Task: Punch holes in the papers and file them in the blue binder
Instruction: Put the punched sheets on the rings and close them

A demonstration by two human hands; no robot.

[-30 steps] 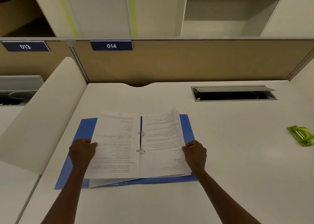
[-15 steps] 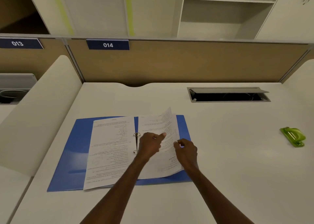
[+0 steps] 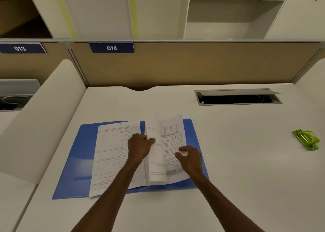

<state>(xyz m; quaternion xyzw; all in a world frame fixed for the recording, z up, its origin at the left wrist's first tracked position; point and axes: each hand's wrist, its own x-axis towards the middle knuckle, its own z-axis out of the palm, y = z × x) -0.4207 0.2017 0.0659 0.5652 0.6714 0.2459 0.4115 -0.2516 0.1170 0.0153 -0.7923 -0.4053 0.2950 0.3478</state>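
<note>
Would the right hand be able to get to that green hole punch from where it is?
Probably yes: bare desk lies between the right hand and the green hole punch, though it must leave the papers.

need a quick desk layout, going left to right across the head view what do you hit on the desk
blue binder → papers on its left side → left hand gripping the lifted sheets → right hand on the right-hand page → cable hatch → green hole punch
</note>
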